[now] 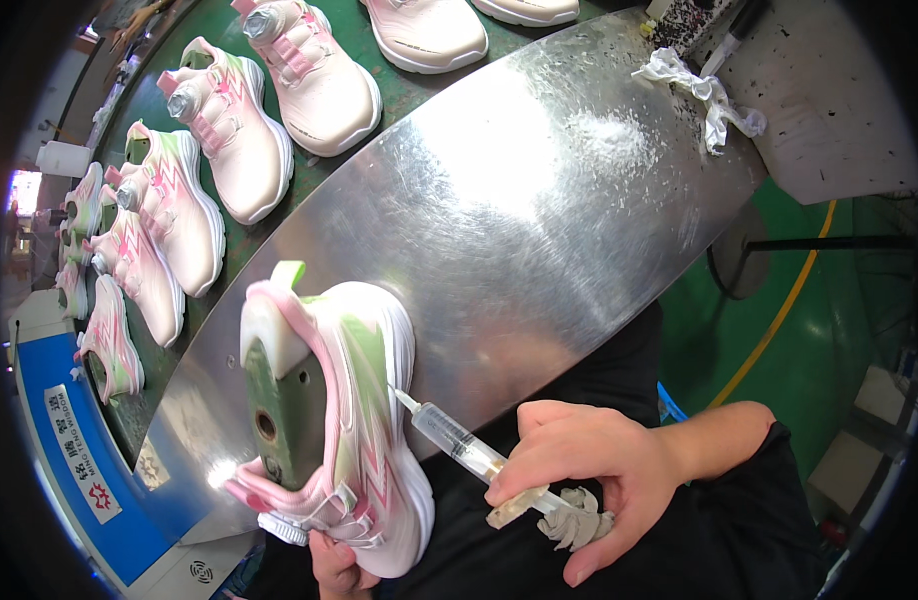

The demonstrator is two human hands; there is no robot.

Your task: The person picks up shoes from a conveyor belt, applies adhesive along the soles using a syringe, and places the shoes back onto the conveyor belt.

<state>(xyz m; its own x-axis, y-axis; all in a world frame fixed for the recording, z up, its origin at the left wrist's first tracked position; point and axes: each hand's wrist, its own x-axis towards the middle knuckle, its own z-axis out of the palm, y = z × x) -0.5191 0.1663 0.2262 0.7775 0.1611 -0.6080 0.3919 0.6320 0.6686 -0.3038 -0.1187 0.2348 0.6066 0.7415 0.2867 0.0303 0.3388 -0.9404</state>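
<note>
A pink, white and green sports shoe (354, 420) with a dark green shoe last (294, 420) inside is tilted over the near end of the metal tabletop. My left hand (337, 564) grips it near the toe, with most of the fingers hidden beneath the shoe. My right hand (601, 472) holds a clear plastic syringe (459, 444), its plunger end wrapped in greyish material. The needle tip meets the side of the shoe near the seam between upper and white sole. Whether any liquid leaves the tip is too small to tell.
Several similar shoes (234, 150) stand on a green conveyor (316, 169) along the far left. White crumbs (612, 142) and a crumpled white tissue (703, 94) lie on the metal tabletop (489, 315). A blue machine panel (76, 435) bearing writing is at left.
</note>
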